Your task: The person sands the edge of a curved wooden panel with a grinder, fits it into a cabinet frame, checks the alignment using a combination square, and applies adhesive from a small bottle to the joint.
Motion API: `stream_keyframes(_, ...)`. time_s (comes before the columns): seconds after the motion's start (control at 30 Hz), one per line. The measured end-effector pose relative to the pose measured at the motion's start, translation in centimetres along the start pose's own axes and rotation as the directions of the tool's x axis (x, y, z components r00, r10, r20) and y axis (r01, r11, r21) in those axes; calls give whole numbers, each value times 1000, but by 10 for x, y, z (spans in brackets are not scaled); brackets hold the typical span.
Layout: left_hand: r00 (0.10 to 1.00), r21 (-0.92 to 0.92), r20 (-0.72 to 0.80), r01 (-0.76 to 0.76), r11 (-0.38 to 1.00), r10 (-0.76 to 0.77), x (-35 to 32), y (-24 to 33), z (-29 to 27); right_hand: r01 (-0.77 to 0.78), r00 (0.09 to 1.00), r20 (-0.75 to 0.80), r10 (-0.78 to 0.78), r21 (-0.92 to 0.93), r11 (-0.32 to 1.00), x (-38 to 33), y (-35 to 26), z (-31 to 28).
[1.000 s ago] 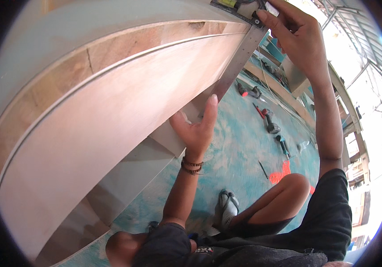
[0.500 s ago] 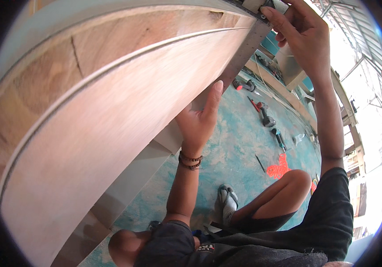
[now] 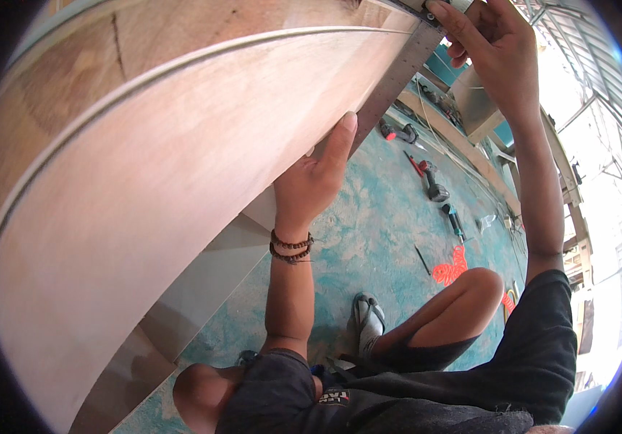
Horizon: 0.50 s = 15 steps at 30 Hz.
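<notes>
A broad, pale wooden panel [image 3: 151, 166] fills the left side, with a dark groove line running along its curved-looking upper part. Flat against its right end lies the dark steel blade of a combination square [image 3: 389, 85]. My right hand [image 3: 506, 65] pinches the head of the square at the top, thumb in front and fingers curled. Lower down, my left hand [image 3: 309, 184] holds the blade's lower end against the panel. Its thumb points up along the blade, and its other fingers are mostly hidden behind.
On the blue-green floor [image 3: 347, 246] to the right lie a cordless drill [image 3: 434, 181], another power tool [image 3: 398, 133], a teal tool [image 3: 453, 220] and a coiled orange hose [image 3: 450, 267]. Grey boards [image 3: 202, 275] stand under the panel. My bent knee [image 3: 481, 286] is below.
The view has shifted slightly, so the panel sits higher. My left hand has slid a little left and down along the blade; my right hand stays at the square's head.
</notes>
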<state>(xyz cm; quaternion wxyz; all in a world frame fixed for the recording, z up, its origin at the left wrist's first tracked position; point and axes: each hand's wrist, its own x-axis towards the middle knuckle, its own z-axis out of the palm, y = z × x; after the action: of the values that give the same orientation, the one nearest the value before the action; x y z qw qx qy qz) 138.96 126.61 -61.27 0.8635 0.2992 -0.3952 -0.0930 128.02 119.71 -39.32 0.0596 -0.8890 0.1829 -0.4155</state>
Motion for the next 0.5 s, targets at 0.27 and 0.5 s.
stream_keyframes(0.27, 998, -66, -14, 58, 996, -59, 2, 4, 5, -7, 1000, 17, 7, 27, 1000, 2, -1, 0)
stream_keyframes(0.5, 991, -142, -128, -54, 988, 36, -1, -20, 9, 81, 996, -23, -89, -224, 971, 4, -9, 6)
